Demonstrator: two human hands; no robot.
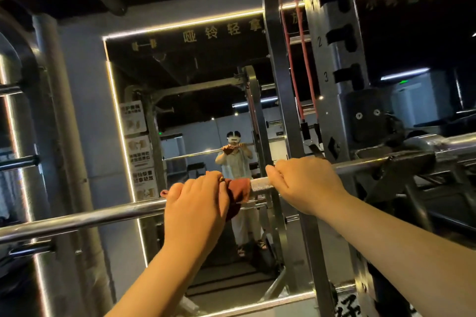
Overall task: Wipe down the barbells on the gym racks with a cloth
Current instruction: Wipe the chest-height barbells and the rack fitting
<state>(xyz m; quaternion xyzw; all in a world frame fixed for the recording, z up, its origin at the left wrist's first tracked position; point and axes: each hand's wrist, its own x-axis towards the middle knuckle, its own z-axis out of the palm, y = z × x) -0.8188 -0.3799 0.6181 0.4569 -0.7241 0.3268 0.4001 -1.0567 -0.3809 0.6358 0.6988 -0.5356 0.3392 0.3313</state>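
While the left hand (194,204) wraps a reddish-brown cloth (238,192) round the long chrome steel barbell (85,219), the right hand (306,183) curls over the bar just right of it, near the steel rack upright (334,59).

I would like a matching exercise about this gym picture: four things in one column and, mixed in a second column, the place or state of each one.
Column one:
1. left hand
2. right hand
3. cloth
4. red band

Column two:
a. hangs beside the rack upright
b. grips the bare barbell
c. reddish-brown, wrapped on the barbell
d. holds the cloth against the barbell

Pairs: 1-d, 2-b, 3-c, 4-a.
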